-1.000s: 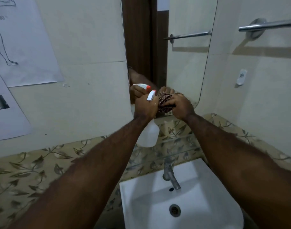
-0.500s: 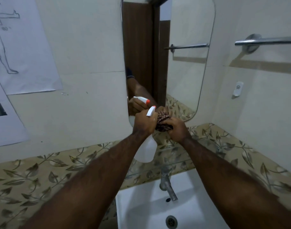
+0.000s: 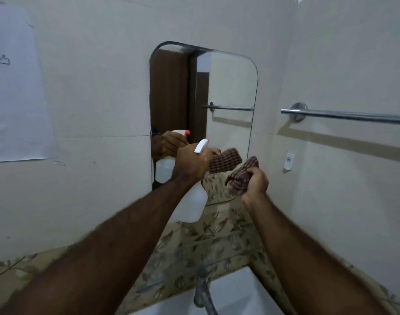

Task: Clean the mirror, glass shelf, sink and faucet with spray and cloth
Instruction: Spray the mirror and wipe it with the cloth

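Observation:
A rounded mirror [image 3: 228,87] hangs on the tiled wall ahead. My left hand [image 3: 191,163] grips a white spray bottle [image 3: 192,206] by its neck, its orange-tipped nozzle pointing at the lower part of the mirror. My right hand [image 3: 256,183] holds a bunched brown checked cloth [image 3: 241,176] just right of the bottle, near the mirror's lower right corner. Both show reflected in the glass. A glass shelf [image 3: 217,255] runs below the mirror. At the bottom edge, the metal faucet [image 3: 202,292] stands over the white sink [image 3: 237,292].
A chrome towel bar [image 3: 344,115] is mounted on the right wall, with a small white fixture [image 3: 289,161] below it. A paper sheet [image 3: 17,87] is stuck on the wall at left. A leaf-patterned tile band [image 3: 194,242] runs above the sink.
My view has tilted up, so the whole mirror shows and the sink has dropped to the bottom. My right hand has pulled the cloth away to the right of the bottle.

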